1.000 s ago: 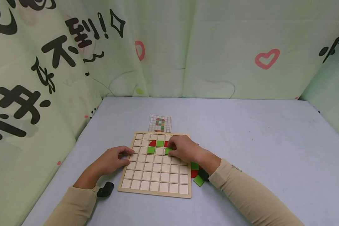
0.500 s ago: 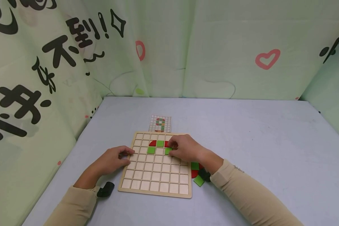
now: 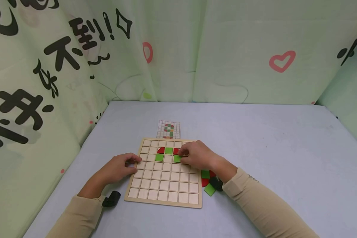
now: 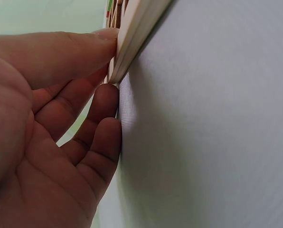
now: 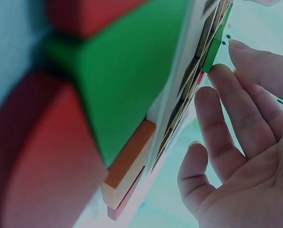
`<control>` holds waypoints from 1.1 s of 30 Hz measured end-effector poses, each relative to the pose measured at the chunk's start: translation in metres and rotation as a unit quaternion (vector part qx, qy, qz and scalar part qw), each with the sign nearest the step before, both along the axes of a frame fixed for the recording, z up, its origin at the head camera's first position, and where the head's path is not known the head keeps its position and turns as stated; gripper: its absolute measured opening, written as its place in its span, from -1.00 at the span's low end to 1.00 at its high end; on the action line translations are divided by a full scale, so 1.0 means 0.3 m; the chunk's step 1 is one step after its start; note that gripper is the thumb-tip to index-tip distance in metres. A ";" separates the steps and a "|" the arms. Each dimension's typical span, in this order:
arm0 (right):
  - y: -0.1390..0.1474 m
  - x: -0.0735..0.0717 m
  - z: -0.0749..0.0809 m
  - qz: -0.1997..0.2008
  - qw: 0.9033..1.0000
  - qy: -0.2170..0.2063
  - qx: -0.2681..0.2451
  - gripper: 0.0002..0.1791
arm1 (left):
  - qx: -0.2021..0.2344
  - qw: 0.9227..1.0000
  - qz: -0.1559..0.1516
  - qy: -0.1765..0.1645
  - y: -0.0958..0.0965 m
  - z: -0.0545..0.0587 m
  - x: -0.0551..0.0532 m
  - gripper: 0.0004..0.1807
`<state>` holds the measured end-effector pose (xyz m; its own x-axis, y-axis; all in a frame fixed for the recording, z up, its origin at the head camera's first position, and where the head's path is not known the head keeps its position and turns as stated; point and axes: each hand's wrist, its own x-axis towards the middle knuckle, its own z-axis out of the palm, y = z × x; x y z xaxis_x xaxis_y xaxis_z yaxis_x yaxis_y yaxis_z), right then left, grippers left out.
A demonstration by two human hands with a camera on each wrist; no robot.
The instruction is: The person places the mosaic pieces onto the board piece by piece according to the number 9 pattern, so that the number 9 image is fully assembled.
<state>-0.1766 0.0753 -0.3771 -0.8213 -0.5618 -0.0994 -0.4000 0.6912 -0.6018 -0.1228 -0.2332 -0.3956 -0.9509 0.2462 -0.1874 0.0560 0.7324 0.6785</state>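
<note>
A square wooden grid board (image 3: 163, 195) lies on the table. My left hand (image 3: 119, 168) rests at its left edge; in the left wrist view the thumb (image 4: 84, 52) touches the rim while the other fingers bend loosely. Over the upper right cells is my right hand (image 3: 199, 157), fingertips at a green square tile (image 3: 177, 158) in a cell. The right wrist view shows a fingertip against that tile, thumb apart from it. Another green square (image 3: 168, 151) sits between a red rounded tile (image 3: 161, 150) and a partly hidden red one (image 3: 176, 151). Below left is a further green square (image 3: 159, 157).
A printed grid card (image 3: 169, 129) with a coloured figure lies behind the board, its lower edge at the rim. Loose pieces lie right of the board, including a green square (image 3: 209, 189), a red piece (image 3: 205, 182) and an orange piece (image 5: 132, 161). Patterned curtains (image 3: 226, 49) surround the table.
My right hand has shifted slightly to the right, uncovering a little more of the green and red tiles beside its fingertips. The left hand and the board stay in place.
</note>
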 end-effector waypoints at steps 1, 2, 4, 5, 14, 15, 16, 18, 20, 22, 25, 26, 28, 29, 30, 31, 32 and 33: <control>-0.001 0.001 0.000 -0.001 1.000 -0.002 -0.001 -0.83 | 0.000 1.000 0.000 0.000 0.000 0.000 0.000 -0.70; -0.002 0.002 0.000 -0.003 1.000 -0.005 -0.001 -0.83 | 0.000 1.000 0.001 0.000 0.000 -0.001 0.000 -0.70; -0.004 0.004 0.000 -0.007 1.000 -0.013 -0.003 -0.82 | 0.000 1.000 0.002 -0.001 0.001 -0.001 0.000 -0.70; -0.005 0.005 0.000 -0.009 1.000 -0.017 -0.005 -0.82 | 0.000 1.000 0.003 -0.001 0.002 -0.002 0.000 -0.70; -0.006 0.004 -0.007 -0.002 1.000 -0.024 0.002 -0.77 | -0.001 1.000 0.003 0.000 0.004 -0.001 0.002 -0.70; -0.006 0.003 -0.008 0.000 1.000 -0.023 0.004 -0.76 | -0.001 1.000 0.004 0.000 0.004 -0.001 0.002 -0.70; -0.006 0.003 -0.009 0.002 1.000 -0.022 0.005 -0.76 | -0.001 1.000 0.004 0.000 0.004 -0.001 0.002 -0.70; -0.006 0.003 -0.010 0.003 1.000 -0.022 0.006 -0.75 | 0.000 1.000 0.004 -0.001 0.003 -0.001 0.002 -0.70; -0.006 0.003 -0.009 0.004 1.000 -0.024 0.005 -0.75 | 0.001 1.000 0.004 0.000 0.003 -0.002 0.001 -0.70; -0.007 0.003 -0.007 0.004 1.000 -0.026 0.004 -0.75 | 0.001 1.000 0.002 0.001 0.002 -0.002 0.001 -0.70; -0.007 0.004 -0.005 0.005 1.000 -0.029 0.003 -0.74 | -0.001 1.000 -0.001 0.004 0.000 -0.003 0.000 -0.70; -0.007 0.004 -0.004 0.005 1.000 -0.030 0.003 -0.74 | -0.002 1.000 -0.002 0.005 -0.001 -0.004 -0.001 -0.70; -0.007 0.005 -0.003 0.004 0.999 -0.032 0.002 -0.74 | -0.003 1.000 -0.002 0.005 -0.002 -0.004 -0.001 -0.70; -0.007 0.005 -0.004 0.004 0.999 -0.033 0.001 -0.74 | -0.003 1.000 -0.002 0.005 -0.002 -0.004 -0.001 -0.70; -0.006 0.005 -0.003 0.004 0.999 -0.034 0.000 -0.74 | -0.004 1.000 -0.002 0.004 -0.002 -0.004 -0.002 -0.70; -0.006 0.005 -0.003 0.003 0.999 -0.034 -0.001 -0.74 | -0.003 1.000 -0.002 0.004 -0.002 -0.003 -0.001 -0.70; -0.006 0.005 -0.003 0.003 0.999 -0.035 -0.002 -0.74 | -0.003 1.000 -0.002 0.003 -0.002 -0.003 -0.001 -0.70; -0.005 0.005 -0.004 0.003 0.999 -0.034 -0.003 -0.74 | -0.003 1.000 -0.002 0.003 -0.002 -0.003 -0.001 -0.70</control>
<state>-0.1751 0.0738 -0.3783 -0.8094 -0.5673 -0.1520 -0.3615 0.6852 -0.6323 -0.1232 -0.2337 -0.3966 -0.9511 0.2492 -0.1826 0.0633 0.7356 0.6745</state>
